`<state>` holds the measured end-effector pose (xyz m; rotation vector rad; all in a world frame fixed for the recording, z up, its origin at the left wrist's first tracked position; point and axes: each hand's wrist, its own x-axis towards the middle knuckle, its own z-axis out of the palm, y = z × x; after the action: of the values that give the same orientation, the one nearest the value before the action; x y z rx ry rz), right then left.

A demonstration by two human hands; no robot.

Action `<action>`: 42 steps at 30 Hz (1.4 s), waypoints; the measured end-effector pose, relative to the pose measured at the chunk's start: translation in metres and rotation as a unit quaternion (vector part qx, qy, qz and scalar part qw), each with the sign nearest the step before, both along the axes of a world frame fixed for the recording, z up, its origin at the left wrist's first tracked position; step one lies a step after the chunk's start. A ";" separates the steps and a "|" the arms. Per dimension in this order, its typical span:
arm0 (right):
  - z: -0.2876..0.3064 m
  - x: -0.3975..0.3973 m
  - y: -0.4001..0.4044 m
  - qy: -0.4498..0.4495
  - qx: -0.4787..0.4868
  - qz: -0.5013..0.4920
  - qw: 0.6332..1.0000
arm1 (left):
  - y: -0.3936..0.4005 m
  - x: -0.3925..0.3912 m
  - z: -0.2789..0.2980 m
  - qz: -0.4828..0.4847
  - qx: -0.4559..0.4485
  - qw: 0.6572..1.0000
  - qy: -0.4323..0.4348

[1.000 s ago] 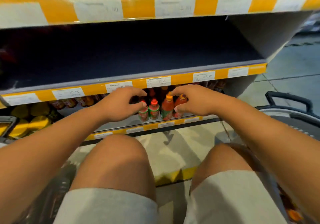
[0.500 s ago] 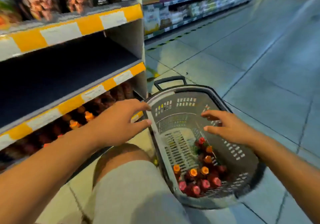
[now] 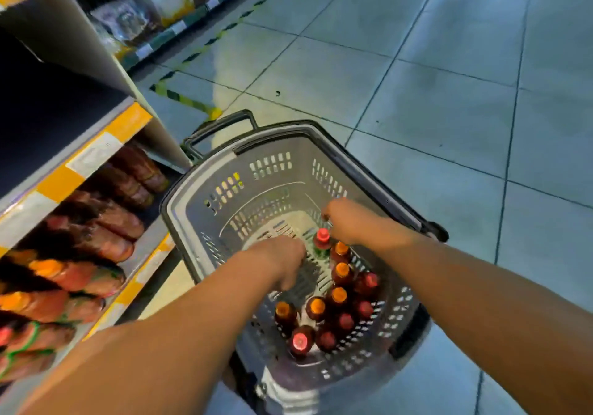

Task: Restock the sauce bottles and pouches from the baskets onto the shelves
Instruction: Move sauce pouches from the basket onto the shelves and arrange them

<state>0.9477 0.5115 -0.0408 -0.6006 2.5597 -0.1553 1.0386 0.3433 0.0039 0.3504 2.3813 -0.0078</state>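
Two hands down inside grey plastic basket (image 3: 290, 145) full of holes: left hand (image 3: 282, 262) curled, grip hard to tell; right hand (image 3: 348, 222) by red-capped bottle (image 3: 322, 241). Round sauce bottles (image 3: 337, 305) standing inside. Stocked shelf (image 3: 96, 157) left of basket.

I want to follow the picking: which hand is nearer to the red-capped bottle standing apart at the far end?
Right. The right hand is just beside the red-capped bottle, on its far right; the left hand is slightly farther.

Two bare forearms (image 3: 179, 328), sleeveless, without watch, rings or gloves.
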 end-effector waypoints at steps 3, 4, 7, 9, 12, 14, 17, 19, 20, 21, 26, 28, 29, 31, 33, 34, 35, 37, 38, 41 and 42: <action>-0.026 -0.006 -0.010 -0.024 0.016 -0.027 0.999 | 0.015 -0.004 -0.030 0.022 -0.021 0.999 -0.038; -0.033 -0.008 -0.013 -0.034 0.031 -0.030 0.998 | 0.019 -0.001 -0.040 0.030 -0.027 0.998 -0.051; -0.053 -0.015 -0.024 -0.054 0.078 -0.023 0.995 | 0.026 0.013 -0.066 0.000 -0.053 0.994 -0.096; -0.065 -0.016 -0.026 -0.024 0.073 -0.017 0.997 | 0.028 0.019 -0.082 -0.022 -0.060 0.993 -0.101; -0.082 -0.016 -0.023 0.043 0.041 0.004 0.998 | 0.024 0.023 -0.107 -0.020 -0.077 0.991 -0.107; -0.088 -0.019 -0.022 0.042 0.041 0.006 0.998 | 0.017 0.024 -0.121 -0.009 -0.088 0.990 -0.114; -0.096 -0.022 -0.023 0.038 0.056 0.018 0.998 | 0.009 0.021 -0.132 -0.001 -0.087 0.989 -0.117; -0.102 -0.020 -0.022 0.016 0.059 0.018 0.998 | 0.009 0.021 -0.135 0.008 -0.080 0.990 -0.118; -0.105 -0.019 -0.022 0.009 0.060 0.013 0.998 | 0.010 0.020 -0.135 0.011 -0.075 0.990 -0.120; -0.107 -0.018 -0.021 0.008 0.057 0.007 0.998 | 0.011 0.019 -0.135 0.014 -0.067 0.990 -0.120; -0.105 -0.016 -0.020 0.018 0.020 -0.030 0.999 | 0.005 0.011 -0.129 0.079 -0.011 0.992 -0.096; -0.098 -0.015 -0.020 0.018 -0.009 -0.057 0.998 | 0.003 0.008 -0.120 0.127 0.026 0.988 -0.081; -0.093 -0.015 -0.020 0.015 -0.030 -0.076 0.997 | 0.001 0.005 -0.116 0.148 0.046 0.985 -0.073; -0.079 -0.016 -0.020 0.005 -0.068 -0.121 0.990 | -0.004 0.000 -0.104 0.173 0.088 0.979 -0.059; -0.062 -0.017 -0.018 0.005 -0.107 -0.156 0.982 | -0.013 -0.007 -0.090 0.198 0.104 0.974 -0.016; -0.053 -0.018 -0.016 0.008 -0.140 -0.167 0.976 | -0.018 -0.011 -0.080 0.212 0.112 0.971 0.007; -0.043 -0.017 -0.013 0.017 -0.176 -0.169 0.970 | -0.023 -0.014 -0.071 0.220 0.127 0.967 0.028; -0.018 -0.015 -0.009 0.043 -0.239 -0.162 0.956 | -0.032 -0.021 -0.048 0.240 0.162 0.955 0.057; -0.004 -0.015 -0.008 0.059 -0.266 -0.162 0.948 | -0.037 -0.023 -0.033 0.254 0.179 0.948 0.074; 0.040 -0.018 -0.010 0.112 -0.312 -0.184 0.925 | -0.057 -0.024 0.018 0.275 0.239 0.923 0.128; 0.055 -0.019 -0.012 0.128 -0.323 -0.192 0.918 | -0.065 -0.020 0.036 0.282 0.250 0.913 0.155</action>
<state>0.9282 0.4999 0.0145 -0.3414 2.8383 -1.1623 1.0182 0.2783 0.0397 -0.1354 2.6914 0.8844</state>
